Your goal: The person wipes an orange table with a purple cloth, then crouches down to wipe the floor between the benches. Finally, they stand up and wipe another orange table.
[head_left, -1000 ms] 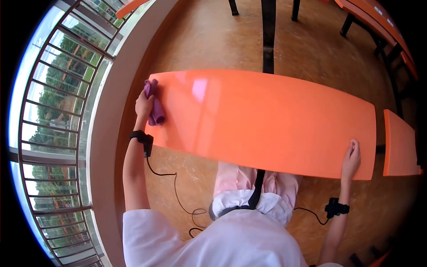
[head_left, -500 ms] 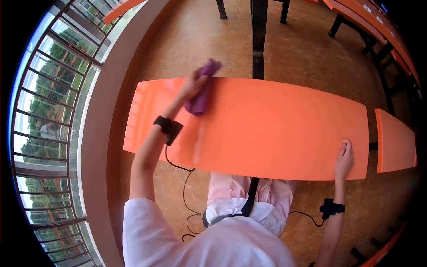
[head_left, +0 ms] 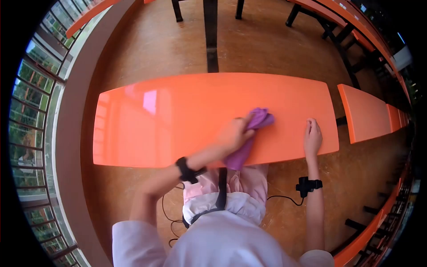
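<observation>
My left hand (head_left: 235,135) grips a bunched purple cloth (head_left: 258,119) against the orange tabletop (head_left: 191,102), right of its middle. One end of the cloth hangs past the table's near edge, above my lap. My right hand (head_left: 313,135) rests at the right end of the tabletop with its fingers curled in; whether anything is inside them is hidden. Each forearm wears a black strap with a small box, the left strap (head_left: 189,170) and the right strap (head_left: 308,186), with thin black cables running down.
An orange seat (head_left: 369,113) stands right of the table. Further orange tables and benches (head_left: 329,15) on black legs line the far right. A low wall with metal railings (head_left: 40,133) runs along the left. A black beam (head_left: 211,35) extends beyond the table's far edge.
My left hand has swept the purple cloth from the far left of the tabletop to the near right. My right hand stays at the right end. The whole view has shifted.
</observation>
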The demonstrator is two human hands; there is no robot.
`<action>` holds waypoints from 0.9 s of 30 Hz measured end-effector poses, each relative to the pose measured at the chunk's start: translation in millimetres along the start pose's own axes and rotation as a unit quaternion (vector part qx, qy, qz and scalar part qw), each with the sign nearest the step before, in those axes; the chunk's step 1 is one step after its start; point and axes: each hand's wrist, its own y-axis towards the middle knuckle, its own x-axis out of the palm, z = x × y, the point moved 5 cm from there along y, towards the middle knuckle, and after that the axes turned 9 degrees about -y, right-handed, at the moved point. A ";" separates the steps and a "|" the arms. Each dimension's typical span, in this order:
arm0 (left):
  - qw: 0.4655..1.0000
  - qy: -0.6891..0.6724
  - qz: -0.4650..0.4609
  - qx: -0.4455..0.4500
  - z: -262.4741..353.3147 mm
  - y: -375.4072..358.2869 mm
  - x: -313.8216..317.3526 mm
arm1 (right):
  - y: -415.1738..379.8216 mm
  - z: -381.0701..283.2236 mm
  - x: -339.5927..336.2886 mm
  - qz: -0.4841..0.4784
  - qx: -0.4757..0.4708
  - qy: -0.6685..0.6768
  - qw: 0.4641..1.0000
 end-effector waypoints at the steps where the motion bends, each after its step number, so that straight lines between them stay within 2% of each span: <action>1: 0.998 0.028 0.061 0.021 -20.3 -13.4 -22.5 | 0.6 0.1 -2.2 0.002 0.006 -0.006 1.000; 2: 0.996 0.029 0.071 -0.054 -23.4 -30.5 -56.6 | 1.0 -1.2 -3.3 0.001 0.005 0.003 1.000; 3: 0.986 0.038 0.143 -0.073 -53.9 -45.8 -83.1 | 0.7 -3.3 -3.3 -0.001 0.005 0.013 1.000; 5: 0.946 0.059 0.310 -0.067 -110.4 -79.9 -141.6 | 2.0 -5.9 -5.2 -0.008 0.015 0.000 1.000; 6: 0.932 0.057 0.351 -0.070 -110.1 -89.4 -168.3 | 2.0 -7.1 -5.9 0.002 0.005 -0.004 1.000; 7: 0.914 0.014 0.400 -0.059 -143.7 -93.7 -194.0 | 1.8 -8.1 -6.7 0.011 -0.006 -0.007 1.000; 9: 0.884 -0.036 0.448 -0.132 -160.1 -86.3 -220.8 | 2.2 -8.0 -6.9 0.014 -0.009 -0.009 1.000; 11: 0.879 0.108 0.456 -0.085 -163.6 -51.6 -212.5 | 2.7 -8.3 -5.7 0.018 -0.010 -0.013 1.000; 13: 0.912 0.032 0.396 -0.103 -125.1 -1.1 -165.0 | 3.5 -6.7 -5.1 0.007 -0.004 -0.015 1.000; 14: 0.932 0.036 0.358 -0.046 -98.1 22.8 -131.5 | 2.9 -6.8 -5.8 0.009 -0.005 -0.020 1.000; 16: 0.970 -0.019 0.242 -0.012 -55.1 67.0 -48.4 | 2.9 -6.7 -6.0 0.005 -0.011 -0.024 1.000; 17: 0.984 -0.030 0.173 -0.014 -28.9 81.3 -6.7 | 2.7 -4.7 -5.2 0.011 -0.012 -0.029 0.999; 18: 0.991 -0.024 0.131 0.011 6.2 81.0 28.5 | 1.9 -2.0 -1.8 0.020 -0.020 -0.030 0.999; 20: 0.995 -0.030 0.069 0.068 36.1 79.3 89.5 | 0.4 -0.5 -1.1 0.036 -0.033 -0.023 0.999; 21: 0.992 -0.050 0.048 0.105 49.1 72.5 103.2 | -0.2 0.4 -1.5 0.041 -0.033 -0.027 0.998; 22: 0.992 -0.052 0.048 0.109 50.2 68.6 103.5 | -1.4 0.6 -1.9 0.051 -0.044 -0.019 0.998; 24: 0.987 -0.138 -0.004 0.086 42.4 61.7 101.5 | -2.3 0.9 -2.6 0.055 -0.043 0.003 0.998; 25: 0.979 -0.182 -0.005 0.091 26.1 57.8 91.4 | -1.8 -0.6 -4.8 0.055 -0.038 0.003 0.998; 26: 0.966 -0.255 0.013 0.052 29.2 36.3 63.3 | -1.2 -2.2 -6.5 0.050 -0.034 0.008 0.998; 27: 0.965 -0.254 0.050 0.039 -6.0 32.4 47.6 | -2.9 -2.2 -6.4 0.042 -0.028 0.012 0.999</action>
